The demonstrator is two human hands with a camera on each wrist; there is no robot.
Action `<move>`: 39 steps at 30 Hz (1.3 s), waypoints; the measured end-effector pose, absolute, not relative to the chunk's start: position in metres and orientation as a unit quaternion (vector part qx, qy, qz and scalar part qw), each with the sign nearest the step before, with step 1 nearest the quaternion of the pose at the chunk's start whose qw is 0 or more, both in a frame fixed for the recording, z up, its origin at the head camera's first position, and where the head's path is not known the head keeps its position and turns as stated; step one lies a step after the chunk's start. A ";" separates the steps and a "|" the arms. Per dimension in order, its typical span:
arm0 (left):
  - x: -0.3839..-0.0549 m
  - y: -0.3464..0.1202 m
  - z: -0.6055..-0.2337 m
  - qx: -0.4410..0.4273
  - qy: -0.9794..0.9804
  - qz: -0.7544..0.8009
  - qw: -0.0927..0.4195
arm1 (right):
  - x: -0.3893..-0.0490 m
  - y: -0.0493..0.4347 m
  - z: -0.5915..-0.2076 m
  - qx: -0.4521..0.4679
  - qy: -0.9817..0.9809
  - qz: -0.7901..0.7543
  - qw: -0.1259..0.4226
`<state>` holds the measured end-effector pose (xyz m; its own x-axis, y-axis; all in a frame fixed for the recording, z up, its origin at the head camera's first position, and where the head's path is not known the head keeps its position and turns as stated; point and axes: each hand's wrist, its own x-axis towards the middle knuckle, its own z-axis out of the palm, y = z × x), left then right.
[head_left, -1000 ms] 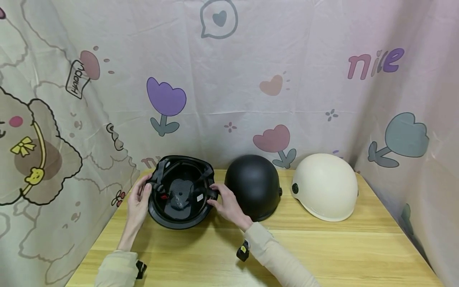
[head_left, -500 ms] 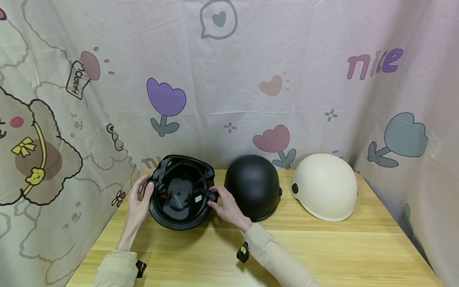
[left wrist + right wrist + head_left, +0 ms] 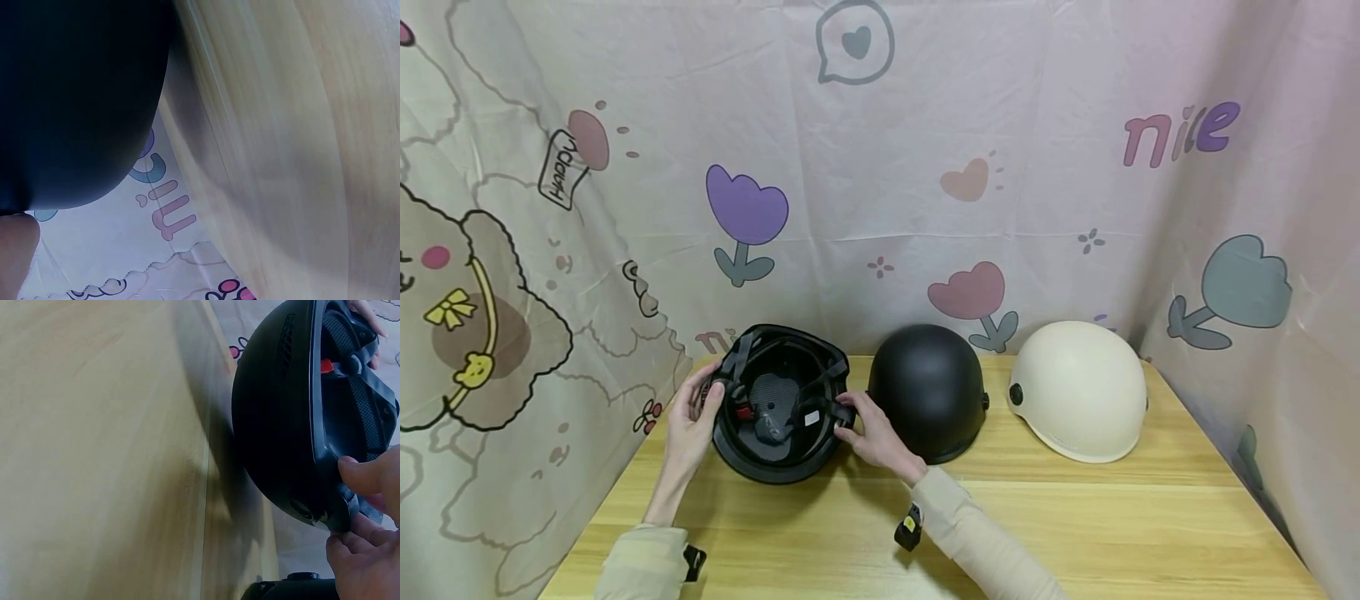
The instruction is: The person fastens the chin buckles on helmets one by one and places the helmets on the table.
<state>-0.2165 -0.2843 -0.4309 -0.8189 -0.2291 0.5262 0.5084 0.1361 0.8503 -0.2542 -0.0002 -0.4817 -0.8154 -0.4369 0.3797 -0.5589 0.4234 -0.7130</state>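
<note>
A black helmet (image 3: pixel 772 475) is tilted in the head view so that its inside faces the camera, showing padding, dark straps, a red buckle piece (image 3: pixel 744 412) and a white label (image 3: pixel 812 418). My left hand (image 3: pixel 688 421) grips its left rim, thumb on the edge and fingers behind the shell. The right rim is pinched by my right hand (image 3: pixel 876 433), near a strap. In the right wrist view the right thumb (image 3: pixel 362 475) lies over the rim, with fingers on the outer shell. Only a fingertip (image 3: pixel 15 250) shows beside the dark shell (image 3: pixel 75 112) in the left wrist view.
A second black helmet (image 3: pixel 927 392) stands dome up just right of my right hand. Farther right is a cream helmet (image 3: pixel 1081 392), also dome up. All are at the back of the wooden table (image 3: pixel 1060 525), before a printed curtain (image 3: pixel 865 208).
The held helmet has tipped and shifted very slightly, its lower rim now a little lower. Both hands keep their hold, and the other helmets stay put.
</note>
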 end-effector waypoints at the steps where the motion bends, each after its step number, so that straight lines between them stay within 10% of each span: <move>1: -0.216 -0.284 -0.431 -0.103 -0.701 -0.646 0.284 | -0.254 0.000 -0.482 0.296 -0.842 0.446 0.066; 39: -0.208 -0.274 -0.411 -0.088 -0.762 -0.575 0.284 | -0.251 -0.004 -0.491 0.306 -0.836 0.455 -0.016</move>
